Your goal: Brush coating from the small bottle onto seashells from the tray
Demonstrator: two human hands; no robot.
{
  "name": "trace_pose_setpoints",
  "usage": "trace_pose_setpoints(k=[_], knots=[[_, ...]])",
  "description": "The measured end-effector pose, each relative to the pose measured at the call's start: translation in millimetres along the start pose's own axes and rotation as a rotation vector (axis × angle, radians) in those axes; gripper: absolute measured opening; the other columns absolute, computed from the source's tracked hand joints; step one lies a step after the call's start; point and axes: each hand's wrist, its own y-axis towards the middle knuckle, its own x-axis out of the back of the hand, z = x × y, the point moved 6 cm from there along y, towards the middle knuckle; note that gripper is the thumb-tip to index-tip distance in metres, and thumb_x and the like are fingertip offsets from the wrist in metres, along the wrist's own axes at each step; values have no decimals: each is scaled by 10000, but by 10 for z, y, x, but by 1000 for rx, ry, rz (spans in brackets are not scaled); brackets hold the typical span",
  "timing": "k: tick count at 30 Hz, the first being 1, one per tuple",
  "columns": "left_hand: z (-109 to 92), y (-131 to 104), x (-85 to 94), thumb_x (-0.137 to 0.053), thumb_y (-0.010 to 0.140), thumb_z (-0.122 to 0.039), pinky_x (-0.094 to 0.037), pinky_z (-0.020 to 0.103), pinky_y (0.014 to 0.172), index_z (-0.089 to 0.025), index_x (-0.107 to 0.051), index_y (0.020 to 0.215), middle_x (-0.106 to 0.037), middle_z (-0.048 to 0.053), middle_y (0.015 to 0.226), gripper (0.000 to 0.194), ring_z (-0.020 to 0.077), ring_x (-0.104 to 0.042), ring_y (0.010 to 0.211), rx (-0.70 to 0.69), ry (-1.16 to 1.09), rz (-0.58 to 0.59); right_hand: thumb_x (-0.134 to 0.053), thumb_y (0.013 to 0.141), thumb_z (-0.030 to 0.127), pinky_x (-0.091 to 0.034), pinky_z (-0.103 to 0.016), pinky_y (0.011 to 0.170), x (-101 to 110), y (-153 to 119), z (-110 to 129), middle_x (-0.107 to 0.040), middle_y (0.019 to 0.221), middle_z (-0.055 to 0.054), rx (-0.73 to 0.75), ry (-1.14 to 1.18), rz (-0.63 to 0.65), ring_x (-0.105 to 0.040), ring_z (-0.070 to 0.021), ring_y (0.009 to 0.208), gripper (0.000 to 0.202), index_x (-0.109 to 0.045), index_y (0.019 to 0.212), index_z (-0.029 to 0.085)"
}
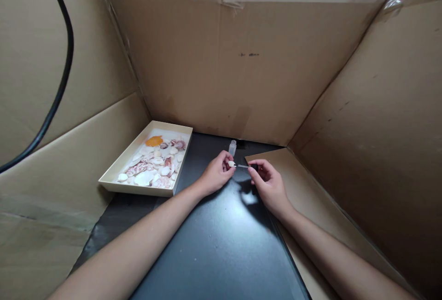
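Observation:
My left hand [218, 174] pinches a small white shell [231, 164] above the dark table. Opposite it, my right hand [271, 186] holds a brush by its black cap [254, 167]. The brush's thin stem [242, 166] points left, and its tip is at the shell. Just behind my left hand, a small clear bottle [232, 147] stands uncapped on the table.
To the left, a cream tray [138, 191] holds several shells and an orange piece [154, 141]. A cardboard sheet [293, 171] lies at the right. Cardboard walls [221, 60] surround the dark table [221, 245]. A black cable [71, 42] hangs at the far left.

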Motion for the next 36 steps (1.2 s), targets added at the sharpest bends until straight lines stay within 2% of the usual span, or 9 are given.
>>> trace_pose_setpoints(k=[2, 5, 10, 14, 19, 23, 27, 32, 36], knots=[[-7, -1, -1, -570, 795, -218, -359, 231, 600, -186, -463, 906, -473, -36, 734, 158, 100, -436, 642, -8, 3, 2, -626, 830, 400, -399, -241, 520, -5, 1, -8, -540, 711, 8, -6, -14, 10, -477, -131, 584, 252, -609, 974, 195], [-12, -3, 1, -562, 795, -207, -351, 232, 594, -188, -456, 904, -460, -41, 718, 153, 100, -426, 633, -6, 13, 5, -631, 827, 399, -407, -243, 536, 26, -3, 1, -557, 745, 0, -5, -19, -41, -486, -131, 601, 249, -605, 966, 194], [-24, -7, -11, -561, 790, -199, -349, 228, 593, -190, -446, 897, -446, -44, 720, 156, 96, -422, 631, 0, -15, 14, -622, 832, 401, -399, -245, 527, -20, -9, 18, -528, 697, 13, 5, -5, 32, -474, -134, 581, 253, -609, 980, 196], [-28, -9, -19, -562, 792, -201, -343, 223, 581, -190, -439, 886, -444, -44, 722, 155, 92, -422, 625, 8, -23, 22, -624, 831, 405, -414, -250, 552, 18, -2, 0, -567, 772, -8, -3, -14, -29, -490, -137, 614, 252, -599, 969, 196], [-10, -7, -11, -553, 792, -193, -336, 218, 583, -191, -451, 907, -442, -44, 719, 154, 93, -416, 626, -7, 12, 15, -619, 836, 398, -394, -243, 527, -28, -6, 23, -536, 713, 10, 15, -8, 31, -472, -128, 583, 253, -606, 984, 193], [-7, -7, -10, -543, 797, -191, -332, 216, 583, -192, -455, 911, -438, -43, 723, 144, 93, -407, 626, -24, 12, 19, -623, 829, 396, -402, -244, 528, -4, -11, 30, -554, 743, 1, 0, -17, -10, -485, -130, 589, 255, -605, 984, 194], [-28, -9, -16, -547, 784, -176, -337, 216, 592, -193, -454, 908, -436, -44, 720, 156, 94, -408, 627, -15, -11, 32, -616, 832, 405, -408, -250, 547, -47, -17, 51, -556, 725, 3, 27, -32, 62, -492, -135, 587, 268, -624, 1003, 198], [-44, -16, -21, -545, 786, -173, -335, 216, 588, -194, -459, 908, -432, -47, 710, 151, 93, -400, 613, -5, -8, 48, -619, 831, 420, -408, -248, 526, -15, -12, 29, -547, 709, 5, 7, -41, 16, -487, -136, 574, 279, -616, 996, 196], [-41, -17, -18, -539, 782, -156, -340, 219, 597, -191, -465, 909, -444, -43, 719, 151, 96, -410, 630, -15, -6, 47, -611, 842, 404, -436, -255, 563, -54, -17, 45, -568, 748, -8, 36, -51, 77, -492, -133, 594, 284, -633, 1029, 192]])
